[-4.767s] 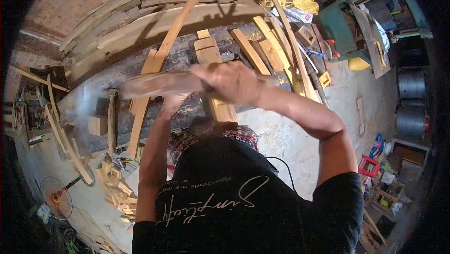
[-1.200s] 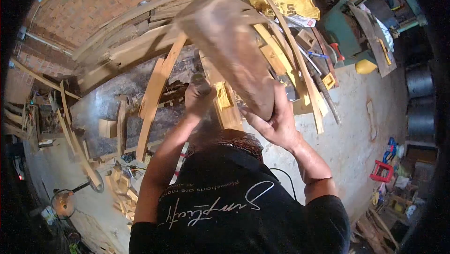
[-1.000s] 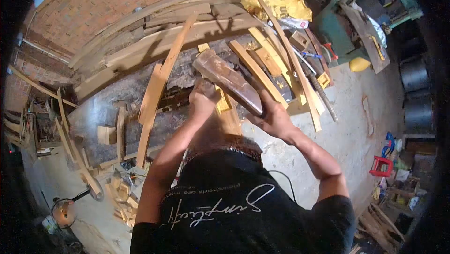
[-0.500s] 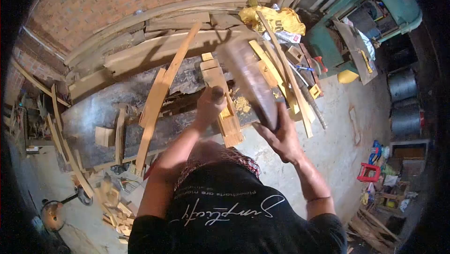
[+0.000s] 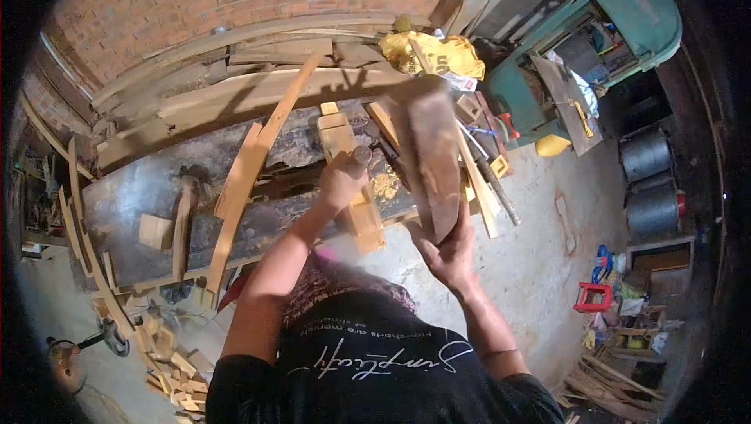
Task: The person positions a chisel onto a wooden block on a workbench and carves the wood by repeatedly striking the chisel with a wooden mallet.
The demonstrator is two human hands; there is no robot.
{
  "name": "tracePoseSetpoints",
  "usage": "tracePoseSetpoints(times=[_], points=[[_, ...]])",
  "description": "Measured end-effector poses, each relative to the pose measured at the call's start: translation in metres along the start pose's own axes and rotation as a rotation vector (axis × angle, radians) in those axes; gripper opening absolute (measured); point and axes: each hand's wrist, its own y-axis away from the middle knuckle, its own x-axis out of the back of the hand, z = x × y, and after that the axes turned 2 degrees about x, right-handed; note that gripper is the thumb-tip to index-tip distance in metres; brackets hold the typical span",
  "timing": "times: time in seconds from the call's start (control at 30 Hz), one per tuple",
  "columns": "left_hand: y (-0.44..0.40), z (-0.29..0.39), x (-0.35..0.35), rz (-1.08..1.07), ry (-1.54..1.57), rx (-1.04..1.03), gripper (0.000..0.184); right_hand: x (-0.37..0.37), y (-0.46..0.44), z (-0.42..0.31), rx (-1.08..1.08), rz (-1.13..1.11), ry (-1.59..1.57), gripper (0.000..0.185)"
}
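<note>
My left hand (image 5: 343, 183) is closed around the upright round handle of a chisel (image 5: 361, 156) over a pale wooden workpiece (image 5: 335, 133). The chisel's blade is hidden below the fist. My right hand (image 5: 449, 252) grips the near end of a thick dark wooden mallet (image 5: 436, 162), raised to the right of the chisel and blurred by motion. Mallet and chisel are apart. Beside the workpiece lies a small heap of wood shavings (image 5: 385, 185). The workpiece rests on a dark, rough bench (image 5: 156, 181) and its near end reaches the bench's front edge.
A long plank (image 5: 262, 162) lies across the bench to the left, near a hammer (image 5: 183, 224) and a wood block (image 5: 155, 231). Strips of wood (image 5: 483, 209) lie right. A yellow sack (image 5: 434, 55) sits behind, a green machine (image 5: 512, 99) beyond. Wood offcuts (image 5: 176, 369) cover the floor lower left.
The mallet has swung to a steeper angle, its far end now further right of the chisel. My left hand keeps its hold on the chisel. The whole view has shifted slightly.
</note>
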Motion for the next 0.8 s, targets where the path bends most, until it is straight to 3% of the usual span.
tracePoseSetpoints(times=[0.07,0.1,0.13,0.17,0.23,0.27,0.33,0.37,0.47,0.53,0.6,0.67,0.73,0.8], points=[[0.0,-0.011,-0.008,0.044,-0.011,0.009,0.03,-0.019,0.007,0.028,-0.006,0.068,-0.009,0.061],[0.003,-0.011,-0.005,0.011,0.037,0.058,0.029,-0.016,0.001,0.031,-0.266,-0.208,0.3,0.062],[0.001,-0.002,0.005,-0.016,0.081,0.103,0.028,-0.018,-0.001,0.051,-0.301,-0.3,0.17,0.064],[-0.003,0.009,0.014,0.044,-0.108,-0.157,0.027,-0.016,0.007,0.062,-0.278,-0.234,0.092,0.064],[0.005,0.005,0.017,0.068,-0.045,-0.046,0.029,-0.006,0.004,0.054,-0.274,-0.159,-0.017,0.064],[0.011,0.002,0.018,0.051,0.022,0.046,0.03,-0.002,0.003,0.048,-0.228,-0.095,-0.173,0.061],[0.011,-0.019,0.005,0.026,0.13,-0.047,0.034,0.012,-0.003,0.026,-0.23,-0.021,-0.292,0.058],[0.007,-0.028,-0.006,0.174,0.091,-0.188,0.033,0.016,-0.008,0.019,-0.064,0.051,-0.25,0.055],[0.009,-0.006,0.003,0.097,0.051,0.057,0.039,0.022,-0.016,0.028,0.009,-0.019,-0.333,0.06],[0.009,0.008,0.007,0.069,0.255,0.15,0.037,0.022,-0.02,0.026,0.148,-0.055,-0.241,0.066],[0.01,0.009,0.007,0.062,0.122,0.227,0.031,0.019,-0.024,0.034,0.057,-0.156,-0.146,0.065],[0.012,-0.034,-0.013,-0.056,0.423,0.268,0.028,0.018,-0.033,0.055,-0.042,-0.354,-0.109,0.063],[0.013,-0.033,-0.014,0.001,0.515,0.274,0.027,0.026,-0.044,0.06,-0.076,-0.436,-0.066,0.067],[0.017,-0.023,-0.008,-0.02,0.579,0.26,0.028,0.035,-0.051,0.051,0.273,-0.273,-0.128,0.069]])
